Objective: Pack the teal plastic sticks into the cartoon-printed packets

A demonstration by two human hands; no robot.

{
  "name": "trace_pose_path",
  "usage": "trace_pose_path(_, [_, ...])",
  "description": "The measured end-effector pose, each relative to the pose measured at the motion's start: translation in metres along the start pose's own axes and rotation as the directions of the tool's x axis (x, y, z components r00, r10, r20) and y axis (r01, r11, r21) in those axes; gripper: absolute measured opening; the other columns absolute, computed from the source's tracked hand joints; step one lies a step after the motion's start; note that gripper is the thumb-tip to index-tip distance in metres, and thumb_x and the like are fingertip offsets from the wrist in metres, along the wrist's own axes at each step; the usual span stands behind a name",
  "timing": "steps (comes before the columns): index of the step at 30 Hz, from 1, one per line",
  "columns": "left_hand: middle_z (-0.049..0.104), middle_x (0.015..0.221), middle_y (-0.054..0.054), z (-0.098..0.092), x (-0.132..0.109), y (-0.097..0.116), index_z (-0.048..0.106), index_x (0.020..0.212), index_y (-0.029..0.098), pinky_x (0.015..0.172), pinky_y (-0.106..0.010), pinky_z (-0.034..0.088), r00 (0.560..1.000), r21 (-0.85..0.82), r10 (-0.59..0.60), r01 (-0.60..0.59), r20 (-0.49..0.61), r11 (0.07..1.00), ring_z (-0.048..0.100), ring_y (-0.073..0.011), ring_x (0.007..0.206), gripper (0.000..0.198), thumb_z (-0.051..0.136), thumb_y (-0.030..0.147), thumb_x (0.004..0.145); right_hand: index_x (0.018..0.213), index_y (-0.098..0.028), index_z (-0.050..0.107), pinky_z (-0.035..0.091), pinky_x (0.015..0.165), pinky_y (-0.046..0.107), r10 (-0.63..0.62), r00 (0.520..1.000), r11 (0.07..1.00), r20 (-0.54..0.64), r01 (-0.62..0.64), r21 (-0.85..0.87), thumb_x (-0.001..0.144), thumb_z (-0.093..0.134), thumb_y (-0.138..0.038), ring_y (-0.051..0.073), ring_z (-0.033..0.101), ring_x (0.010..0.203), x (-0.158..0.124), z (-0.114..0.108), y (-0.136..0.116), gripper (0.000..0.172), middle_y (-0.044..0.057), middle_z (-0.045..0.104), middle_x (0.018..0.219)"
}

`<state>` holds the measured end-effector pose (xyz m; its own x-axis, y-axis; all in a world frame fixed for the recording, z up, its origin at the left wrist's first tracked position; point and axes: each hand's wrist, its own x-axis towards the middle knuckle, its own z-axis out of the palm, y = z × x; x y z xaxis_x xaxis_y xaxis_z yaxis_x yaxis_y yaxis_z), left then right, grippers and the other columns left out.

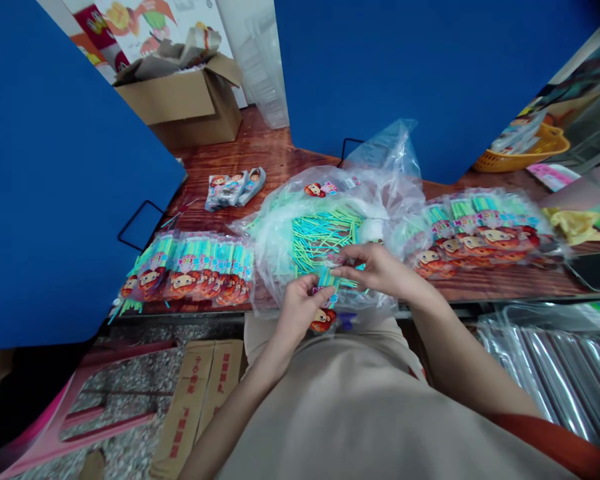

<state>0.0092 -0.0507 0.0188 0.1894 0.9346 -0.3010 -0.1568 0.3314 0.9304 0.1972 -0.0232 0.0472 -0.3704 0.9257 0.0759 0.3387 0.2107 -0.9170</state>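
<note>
My left hand (300, 307) pinches a small clear packet (323, 319) printed with a red-haired cartoon figure, green and blue sticks showing inside it. At the packet's upper end the fingers of my right hand (375, 268) are closed; whether they grip its edge or some sticks I cannot make out. Just beyond my hands, a large clear plastic bag (275, 250) lies spread open on the table. Loose thin green and blue sticks (323, 233) fill its middle.
Filled packets lie in rows at left (200, 270) and right (485, 230). Small pouches (234, 189) sit behind. Blue panels (380, 80) stand upright at the back and left, near a cardboard box (180, 100). A yellow basket (525, 157) is at far right, a pink stool (70, 400) lower left.
</note>
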Motion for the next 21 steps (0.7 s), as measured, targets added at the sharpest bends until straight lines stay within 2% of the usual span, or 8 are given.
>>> trace_pose_path(2, [0.058,0.059,0.004,-0.002,0.006,0.004,0.065,0.068,0.014,0.054,-0.022,0.037,0.999,-0.021,0.005,-0.005,-0.039,1.0,0.047,-0.0084,0.053,0.035,0.088,0.038,0.057,0.096,-0.019,0.066,0.041,0.054,0.025,0.001,0.999,0.993,-0.045,0.004,0.114,0.082,0.072,-0.046,0.012,0.052,0.06,0.008,0.003,-0.001,0.031,-0.001,0.061,0.072])
trace_pose_path(4, [0.06,0.061,0.004,-0.004,0.011,0.008,0.066,0.071,0.014,0.055,-0.022,0.038,0.996,-0.051,0.013,-0.017,-0.085,0.999,0.047,-0.0079,0.053,0.037,0.088,0.039,0.057,0.119,-0.021,0.058,0.04,0.053,0.025,0.008,0.997,0.963,-0.073,0.012,0.269,0.078,0.077,-0.043,0.011,0.052,0.059,0.016,0.01,0.0,0.049,-0.004,0.06,0.071])
trace_pose_path(6, [0.061,0.063,0.004,-0.006,0.014,0.012,0.066,0.072,0.014,0.056,-0.021,0.038,0.993,-0.085,0.017,-0.027,-0.117,0.996,0.048,-0.0073,0.054,0.038,0.089,0.04,0.056,0.13,-0.022,0.048,0.038,0.051,0.024,0.026,0.998,0.927,-0.066,0.001,0.376,0.075,0.079,-0.041,0.011,0.051,0.056,0.023,0.017,0.004,0.066,-0.006,0.058,0.067])
trace_pose_path(8, [0.061,0.064,0.004,-0.009,0.016,0.014,0.067,0.073,0.014,0.057,-0.021,0.039,0.992,-0.107,0.001,-0.014,-0.128,0.994,0.049,-0.0075,0.055,0.039,0.09,0.039,0.055,0.132,-0.022,0.047,0.036,0.05,0.024,0.053,0.997,0.91,-0.063,-0.022,0.415,0.074,0.08,-0.041,0.01,0.049,0.053,0.029,0.023,0.007,0.069,-0.008,0.055,0.063])
trace_pose_path(11, [0.061,0.062,0.003,-0.014,0.018,0.015,0.067,0.072,0.013,0.057,-0.021,0.039,0.993,-0.104,-0.049,0.038,-0.105,0.994,0.05,-0.0082,0.056,0.04,0.091,0.039,0.053,0.13,-0.02,0.049,0.034,0.049,0.024,0.073,0.995,0.909,-0.073,-0.037,0.415,0.074,0.079,-0.036,0.009,0.046,0.051,0.035,0.029,0.01,0.066,-0.01,0.051,0.061])
trace_pose_path(16, [0.06,0.06,0.003,-0.02,0.023,0.016,0.066,0.067,0.013,0.055,-0.021,0.037,0.988,-0.123,-0.083,0.067,-0.131,0.99,0.048,-0.008,0.055,0.042,0.091,0.043,0.052,0.128,-0.02,0.052,0.036,0.053,0.025,0.015,0.991,0.94,-0.136,0.033,0.34,0.078,0.073,-0.022,0.009,0.046,0.055,0.044,0.034,0.006,0.054,-0.009,0.049,0.063])
trace_pose_path(21, [0.061,0.06,0.003,-0.021,0.029,0.02,0.067,0.066,0.014,0.056,-0.021,0.038,0.989,-0.173,-0.086,0.065,-0.117,0.983,0.049,-0.008,0.054,0.041,0.092,0.042,0.051,0.124,-0.022,0.055,0.036,0.051,0.026,0.031,0.979,0.926,-0.204,0.048,0.375,0.076,0.078,-0.025,0.01,0.046,0.053,0.051,0.039,0.006,0.053,-0.009,0.05,0.061])
